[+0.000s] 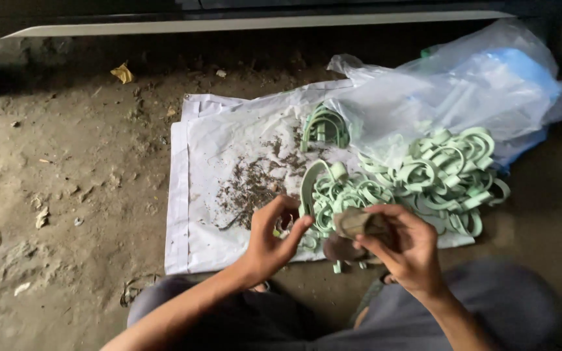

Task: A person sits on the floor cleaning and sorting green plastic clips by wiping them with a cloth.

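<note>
At the lower centre of the frame, the right hand (406, 246) has its fingers clamped round a short brownish tool (357, 223) whose long axis lies roughly level, its blunt end pointing left toward the left hand (273, 239), whose fingers are curled and pinched on a pale green plastic piece (308, 195) rising toward the top of the frame. Beyond them, a heap of green curved pieces (438, 172) lies on a white sheet (193, 195) strewn with dark shavings (253, 185). Farther, at upper right, sits a clear plastic bag (469, 91).
</note>
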